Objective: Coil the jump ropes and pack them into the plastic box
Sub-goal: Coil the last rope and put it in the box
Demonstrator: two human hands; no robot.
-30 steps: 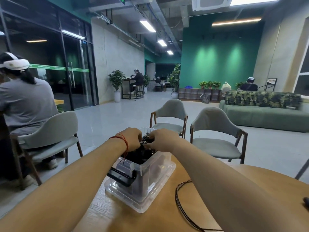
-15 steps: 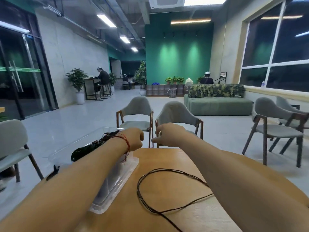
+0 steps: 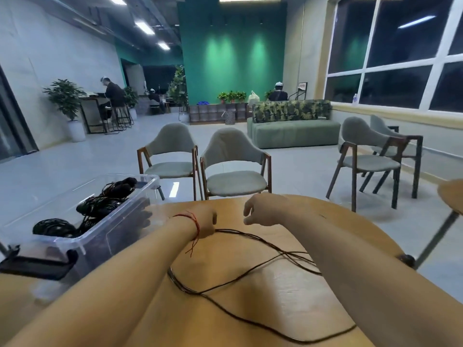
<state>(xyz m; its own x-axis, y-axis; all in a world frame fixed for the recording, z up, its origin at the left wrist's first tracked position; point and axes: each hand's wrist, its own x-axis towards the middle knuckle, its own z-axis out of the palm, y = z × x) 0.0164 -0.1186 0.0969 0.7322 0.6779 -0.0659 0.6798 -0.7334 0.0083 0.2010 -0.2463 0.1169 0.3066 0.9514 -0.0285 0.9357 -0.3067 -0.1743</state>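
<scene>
A loose dark jump rope (image 3: 250,271) sprawls in loops over the round wooden table (image 3: 265,309). Its strands run up into my left hand (image 3: 204,220), which has a red string at the wrist and grips the rope at the table's far part. My right hand (image 3: 263,211) hovers just to the right of it, fingers loosely curled, holding nothing. The clear plastic box (image 3: 82,237) stands at the left of the table with several coiled black jump ropes (image 3: 105,201) inside. A black latch handle (image 3: 37,267) sits on the box's near end.
A small dark object (image 3: 406,260), maybe a rope handle, lies at the table's right edge. Two grey chairs (image 3: 233,166) stand just beyond the table and more at the right (image 3: 368,156). People sit far back in the room.
Both hands have left the box and come to the middle of the table. My left hand has dropped onto the loose rope and taken hold of it. The view has swung right.
</scene>
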